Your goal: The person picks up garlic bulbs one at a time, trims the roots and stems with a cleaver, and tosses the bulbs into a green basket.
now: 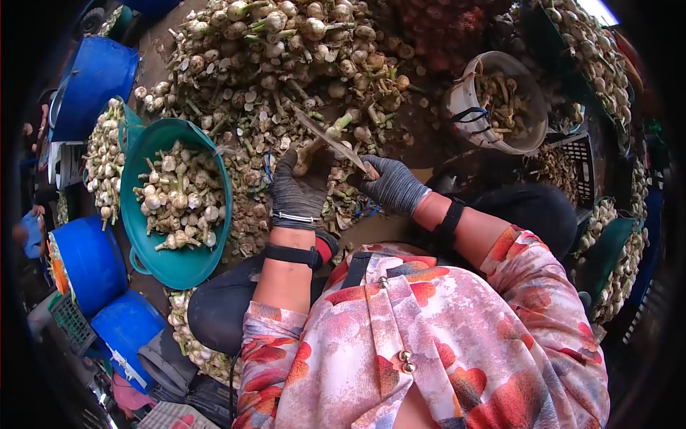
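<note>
Clamped in the left hand (293, 189) was a garlic bulb (307, 159), beside a big heap (286, 50), and a knife (330, 137) was gripped by the right hand (391, 184). A green basin (179, 268) was judged part filled; most of the heap was left untrimmed

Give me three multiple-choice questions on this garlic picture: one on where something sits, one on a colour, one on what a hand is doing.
1. Where is the teal basin of garlic?
A. Left of the person's hands
B. Right of the person's hands
C. On the person's lap

2. What colour is the bucket at the upper right?
A. Red
B. White
C. Black

3. What is the right hand doing?
A. Resting open
B. Gripping a knife
C. Lifting a lid

Answers:
1 A, it lies out beyond the left hand.
2 B, its wall is white.
3 B, gloved fingers close on the handle, while the left hand holds a garlic stalk.
</note>
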{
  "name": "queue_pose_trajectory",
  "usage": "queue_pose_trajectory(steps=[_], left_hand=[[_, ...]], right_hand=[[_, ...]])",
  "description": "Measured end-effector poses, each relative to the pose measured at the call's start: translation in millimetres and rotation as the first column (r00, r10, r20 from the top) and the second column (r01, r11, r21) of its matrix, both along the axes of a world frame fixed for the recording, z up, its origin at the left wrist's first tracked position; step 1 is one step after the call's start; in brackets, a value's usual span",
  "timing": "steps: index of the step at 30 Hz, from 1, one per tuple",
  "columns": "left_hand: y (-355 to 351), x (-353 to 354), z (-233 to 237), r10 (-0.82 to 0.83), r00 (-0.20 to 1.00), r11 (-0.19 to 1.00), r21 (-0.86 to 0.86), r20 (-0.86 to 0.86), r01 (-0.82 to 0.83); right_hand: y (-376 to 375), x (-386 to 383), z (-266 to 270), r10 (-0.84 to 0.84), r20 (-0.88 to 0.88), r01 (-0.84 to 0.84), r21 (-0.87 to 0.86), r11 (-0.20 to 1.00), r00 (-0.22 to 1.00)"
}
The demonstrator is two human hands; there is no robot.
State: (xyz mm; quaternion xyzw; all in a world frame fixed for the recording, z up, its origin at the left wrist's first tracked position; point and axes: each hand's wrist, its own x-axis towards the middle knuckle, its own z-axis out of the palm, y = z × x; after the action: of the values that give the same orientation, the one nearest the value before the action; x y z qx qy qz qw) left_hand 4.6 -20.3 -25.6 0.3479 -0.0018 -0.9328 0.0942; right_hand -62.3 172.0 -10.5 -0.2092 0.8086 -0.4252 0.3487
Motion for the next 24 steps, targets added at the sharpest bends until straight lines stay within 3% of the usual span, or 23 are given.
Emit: queue_pose_trajectory(steps=[1, 3, 4, 6, 7, 8, 10, 11, 12, 13, 14, 15, 16, 18, 20, 21, 24], left_hand=[[3.1, -2.2, 11.5, 0.097, 0.995, 0.980, -0.175, 0.032, -0.090], [-41.2, 6.8, 30.5, 0.131, 0.854, 0.980, -0.062, -0.504, -0.187], [-68.8, 12.7, 41.0, 0.198, 0.786, 0.932, -0.136, -0.586, -0.336], [-110.8, 24.1, 73.9, 0.319, 0.778, 0.859, -0.183, -0.541, -0.479], [-110.1, 18.5, 82.6, 0.293, 0.835, 0.850, -0.273, -0.467, -0.451], [-107.3, 12.0, 83.8, 0.268, 0.883, 0.837, -0.360, -0.386, -0.412], [-93.8, -22.7, 21.3, 0.217, 0.974, 0.659, -0.726, -0.068, -0.197], [-77.2, -36.0, -18.3, 0.040, 0.986, 0.525, -0.843, 0.165, 0.120], [-69.9, -44.7, -81.2, -0.138, 0.868, -0.045, -0.878, 0.478, 0.476], [-30.1, -47.5, -75.0, -0.073, 0.675, -0.550, -0.594, 0.734, 0.587], [-13.1, -54.8, -100.2, 0.008, 0.339, -0.775, -0.209, 0.941, 0.596], [-3.0, -54.5, -125.8, 0.044, 0.300, -0.878, -0.106, 0.953, 0.466], [4.7, -53.7, -150.2, 0.086, 0.268, -0.949, -0.003, 0.960, 0.316], [3.2, -61.1, -167.9, 0.095, 0.228, -0.963, 0.031, 0.969, 0.268], [0.9, -80.8, -149.6, 0.149, 0.185, -0.977, 0.117, 0.971, 0.177], [-3.1, -82.5, -145.8, 0.072, 0.311, -0.989, 0.026, 0.948, 0.148], [-10.0, -89.8, -155.6, -0.157, 0.335, -0.913, -0.266, 0.929, 0.310]], right_hand=[[1.1, -3.8, -11.1, 0.036, 0.101, -0.042, 0.050, 0.998, 0.994], [12.9, -10.0, -52.8, -0.029, 0.140, 0.002, 0.189, 0.982, 0.990], [19.1, -13.3, -66.7, -0.067, 0.158, 0.023, 0.261, 0.965, 0.985], [25.4, -29.1, -61.8, -0.208, 0.268, 0.124, 0.300, 0.946, 0.941], [25.4, -35.9, -57.1, -0.275, 0.318, 0.170, 0.321, 0.932, 0.907], [24.4, -40.4, -56.7, -0.286, 0.255, 0.204, 0.304, 0.931, 0.924], [21.0, -47.4, -46.6, -0.314, 0.189, 0.256, 0.277, 0.926, 0.930], [18.6, -51.2, -36.5, -0.328, 0.187, 0.273, 0.270, 0.923, 0.926], [20.8, -50.6, -37.0, -0.310, 0.192, 0.257, 0.257, 0.932, 0.931], [22.9, -52.1, -37.8, -0.287, 0.195, 0.237, 0.243, 0.941, 0.938], [23.8, -54.1, -38.9, -0.260, 0.198, 0.214, 0.227, 0.950, 0.945], [25.1, -53.9, -43.7, -0.237, 0.155, 0.194, 0.247, 0.949, 0.959], [27.2, -54.9, -47.4, -0.226, 0.147, 0.181, 0.269, 0.946, 0.963], [30.9, -55.2, -52.9, -0.199, 0.138, 0.148, 0.310, 0.939, 0.970], [30.2, -55.4, -44.9, -0.177, 0.143, 0.128, 0.297, 0.946, 0.974], [29.8, -54.1, -45.3, -0.159, 0.135, 0.110, 0.312, 0.944, 0.978], [23.5, -56.7, -37.3, -0.010, 0.037, -0.004, 0.343, 0.939, 0.999]])
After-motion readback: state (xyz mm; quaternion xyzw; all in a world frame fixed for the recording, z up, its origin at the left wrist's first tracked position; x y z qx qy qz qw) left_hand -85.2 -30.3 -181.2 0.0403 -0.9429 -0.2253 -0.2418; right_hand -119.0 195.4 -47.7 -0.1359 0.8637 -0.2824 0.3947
